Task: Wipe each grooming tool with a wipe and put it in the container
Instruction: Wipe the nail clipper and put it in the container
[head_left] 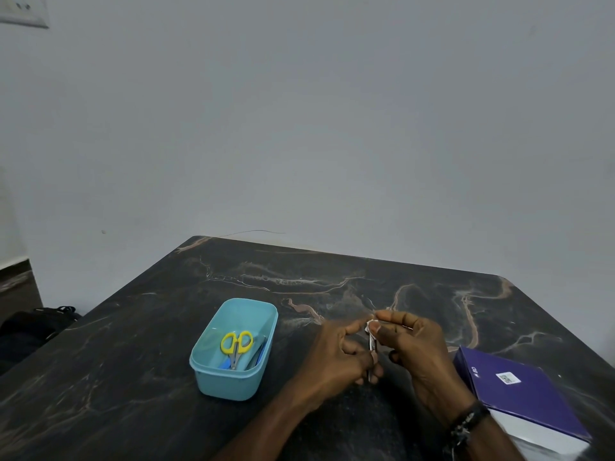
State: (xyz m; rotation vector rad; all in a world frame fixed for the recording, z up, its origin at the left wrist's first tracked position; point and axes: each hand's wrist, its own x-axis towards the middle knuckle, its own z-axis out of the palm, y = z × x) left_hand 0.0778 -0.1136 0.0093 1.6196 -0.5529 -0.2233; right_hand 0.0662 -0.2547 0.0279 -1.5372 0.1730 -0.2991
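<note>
My left hand [342,356] grips a slim metal grooming tool [371,349] above the dark marble table [133,344]; the tool stands roughly upright between my two hands. My right hand [411,341] pinches a small white wipe [372,325] around the tool's upper end. To the left stands a light blue plastic container [213,371]. Inside it lie yellow-handled scissors [237,344] and some blue tools [258,356], partly hidden by the container wall.
A purple box [519,397] with a white side lies at the right near my right wrist. A dark bag [30,327] sits on the floor left of the table. The wall rises behind the table's far edge.
</note>
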